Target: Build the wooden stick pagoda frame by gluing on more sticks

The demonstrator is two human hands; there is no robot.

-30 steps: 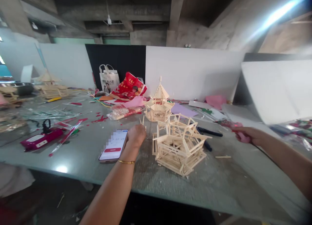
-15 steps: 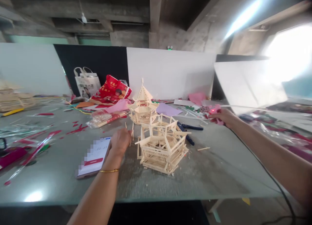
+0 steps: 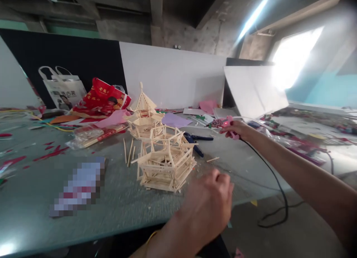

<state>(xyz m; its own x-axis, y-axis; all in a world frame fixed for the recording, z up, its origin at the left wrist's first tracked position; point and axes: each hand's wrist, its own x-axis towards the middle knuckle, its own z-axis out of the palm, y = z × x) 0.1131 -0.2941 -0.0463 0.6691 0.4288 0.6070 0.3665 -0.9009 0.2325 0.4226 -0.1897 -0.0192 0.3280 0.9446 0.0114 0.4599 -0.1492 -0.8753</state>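
Looks like a lull between joints

So nearest me is the left hand (image 3: 208, 204), at the near edge of the table (image 3: 125, 207), just right of the frame. Fingers are curled in, but it's blurry, so I honestly can't tell if there's anything in them. The phone (image 3: 80, 187) lies over on the near left.

The stick frame (image 3: 157, 169) sits mid-table, open at the top, with a few loose sticks (image 3: 130, 152) just left of it and one short stick (image 3: 212, 159) to its right. Farther right, the right hand (image 3: 235, 129) grips a pink corded tool (image 3: 228, 120), a glue gun I'd guess, well apart from the frame. Dark pliers (image 3: 198, 150) lie just past the frame, then the pointed stick tower (image 3: 145, 124), then the red bag (image 3: 103, 99) far left.

My read: gluing sticks onto the frame is the step, paused here. Next joint calls for a stick pinched in place and the nozzle brought in without snagging the thin struts.

Versus half a second ago: the left hand is off the loose sticks and over on the near right, and the view swings right. Right hand has the same tool, and the frame looks unmoved beside the pliers.
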